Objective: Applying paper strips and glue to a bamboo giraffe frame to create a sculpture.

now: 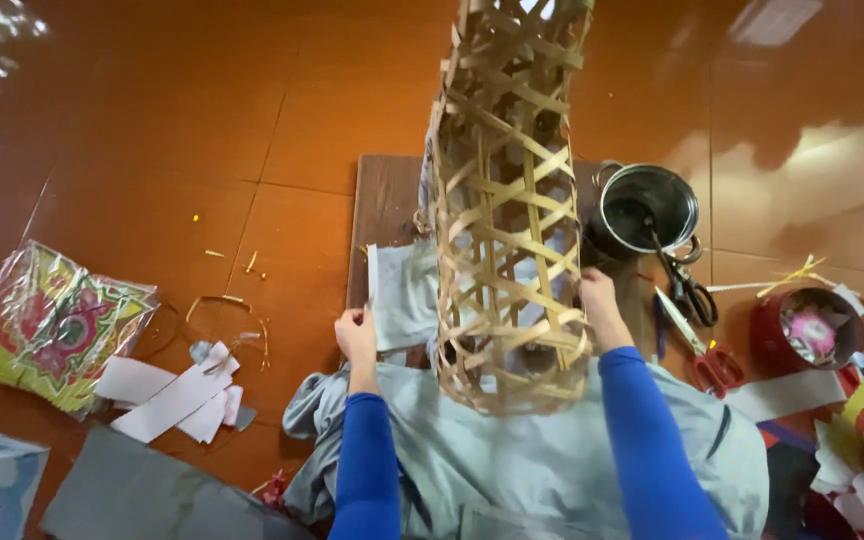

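Bamboo frame (508, 200) nearest; left hand (356, 334) pinches paper sheet (402, 295), right hand (597, 300) grips frame

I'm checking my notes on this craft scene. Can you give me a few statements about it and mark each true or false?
1. The left hand pinches the edge of a pale paper sheet. True.
2. The woven bamboo frame lies flat on the floor. False: it stands tall between the arms.
3. Red-handled scissors lie right of the frame. True.
4. The metal pot sits left of the frame. False: it sits to the right.
5. The right hand holds the scissors. False: it touches the frame.
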